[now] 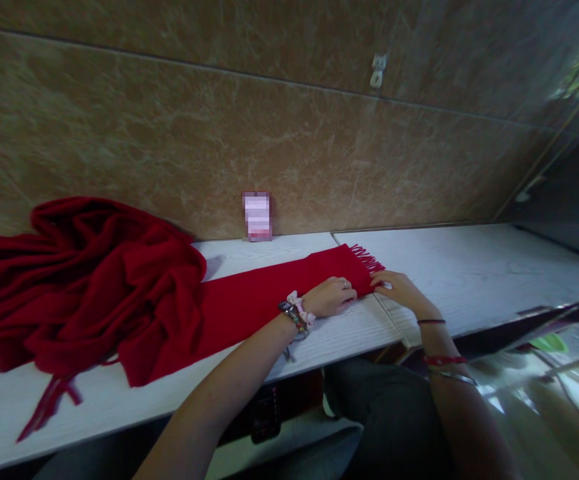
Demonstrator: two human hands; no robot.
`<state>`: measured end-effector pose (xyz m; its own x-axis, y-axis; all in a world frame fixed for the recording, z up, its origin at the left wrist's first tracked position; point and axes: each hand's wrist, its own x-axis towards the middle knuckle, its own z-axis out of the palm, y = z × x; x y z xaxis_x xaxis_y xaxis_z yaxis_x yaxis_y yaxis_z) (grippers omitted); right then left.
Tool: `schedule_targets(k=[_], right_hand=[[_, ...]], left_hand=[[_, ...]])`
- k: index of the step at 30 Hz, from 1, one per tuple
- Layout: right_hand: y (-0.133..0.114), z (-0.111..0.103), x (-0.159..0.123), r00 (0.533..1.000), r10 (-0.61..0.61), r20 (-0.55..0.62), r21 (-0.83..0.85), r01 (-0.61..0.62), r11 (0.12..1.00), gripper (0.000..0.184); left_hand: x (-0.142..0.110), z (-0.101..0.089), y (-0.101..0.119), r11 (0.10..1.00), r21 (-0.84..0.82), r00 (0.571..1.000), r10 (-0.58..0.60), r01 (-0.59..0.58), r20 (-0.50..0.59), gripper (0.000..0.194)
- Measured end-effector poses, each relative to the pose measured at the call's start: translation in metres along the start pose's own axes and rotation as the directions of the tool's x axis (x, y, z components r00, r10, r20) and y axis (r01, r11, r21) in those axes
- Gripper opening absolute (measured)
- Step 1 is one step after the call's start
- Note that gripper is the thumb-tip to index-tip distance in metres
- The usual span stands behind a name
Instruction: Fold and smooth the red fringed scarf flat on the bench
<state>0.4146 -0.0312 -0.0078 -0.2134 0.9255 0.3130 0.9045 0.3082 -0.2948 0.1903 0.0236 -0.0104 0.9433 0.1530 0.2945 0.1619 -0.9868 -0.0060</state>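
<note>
Behind the long white table [469, 267] is a big brown wall [169, 133], with a little white thing [378, 71] on it, high above the table. A small flat thing [258, 217], with a blurry pink and white front, stands at the table's back edge. Past the table's right end is something big and dark [559, 180].

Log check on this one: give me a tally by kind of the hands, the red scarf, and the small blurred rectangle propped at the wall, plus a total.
Left hand and right hand: 2
Red scarf, bunched at one end: 1
Small blurred rectangle, too blurred to identify: 1
Total: 4
</note>
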Motion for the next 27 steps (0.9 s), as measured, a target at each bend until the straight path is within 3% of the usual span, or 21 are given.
schedule_targets(k=[9, 14, 17, 21, 24, 27], right_hand=[[0.009, 0.009, 0.003, 0.993, 0.014, -0.12, 0.008, -0.013, 1.0, 0.011], [0.004, 0.007, 0.003, 0.999, -0.029, -0.038, -0.049, 0.027, 0.998, 0.017], [-0.002, 0.001, 0.005, 0.998, -0.063, 0.006, -0.089, 0.064, 0.994, 0.021], [-0.015, 0.002, 0.02, 0.984, -0.003, -0.18, -0.183, -0.03, 0.983, 0.028], [-0.023, 0.019, 0.037, 0.963, -0.016, -0.269, -0.189, -0.037, 0.981, 0.033], [-0.023, 0.042, 0.047, 0.995, -0.053, -0.083, -0.23, 0.033, 0.973, 0.04]], left_hand=[[0.0, 0.0, -0.002, 0.999, -0.029, 0.999, -0.02, 0.019, -0.027, 0.021], [-0.003, 0.002, 0.001, 0.985, -0.01, 0.984, -0.174, 0.174, -0.038, 0.036], [-0.007, 0.005, 0.002, 0.972, -0.039, 0.972, -0.228, 0.231, 0.063, 0.05], [-0.01, 0.002, 0.003, 0.976, -0.073, 0.97, -0.196, 0.207, 0.142, 0.05], [-0.016, -0.009, 0.002, 0.978, -0.112, 0.971, -0.154, 0.176, 0.182, 0.049], [-0.039, -0.029, -0.006, 0.968, -0.167, 0.959, -0.145, 0.189, 0.245, 0.05]])
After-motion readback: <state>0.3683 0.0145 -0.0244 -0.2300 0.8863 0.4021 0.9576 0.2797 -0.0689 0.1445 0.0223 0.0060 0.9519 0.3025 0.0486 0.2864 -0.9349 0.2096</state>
